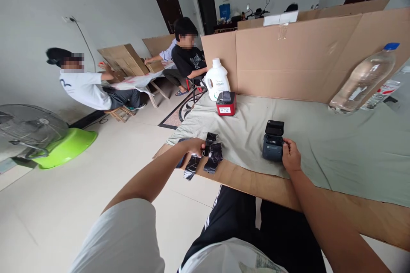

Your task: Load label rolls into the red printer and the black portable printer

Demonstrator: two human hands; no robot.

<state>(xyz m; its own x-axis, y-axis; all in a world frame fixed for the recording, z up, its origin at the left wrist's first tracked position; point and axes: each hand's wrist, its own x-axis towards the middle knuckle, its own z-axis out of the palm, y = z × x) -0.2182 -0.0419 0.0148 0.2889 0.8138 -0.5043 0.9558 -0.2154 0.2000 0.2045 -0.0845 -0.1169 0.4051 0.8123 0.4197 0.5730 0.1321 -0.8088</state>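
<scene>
My right hand (291,156) rests against the right side of a small dark blue printer (273,141) whose black lid stands open, on the grey-green cloth (320,145). My left hand (193,146) reaches to the table's left corner and closes on one of several black wrapped rolls (214,153) lying there on the cloth edge and brown board. A second small printer, red with a black top (226,103), sits farther back on the cloth.
A white detergent jug (217,79) stands behind the red printer. A cardboard wall (304,55) lines the table's far side, with a clear water bottle (361,79) leaning at right. Other people sit at a low table (141,81) to the left; a fan (28,130) stands near left.
</scene>
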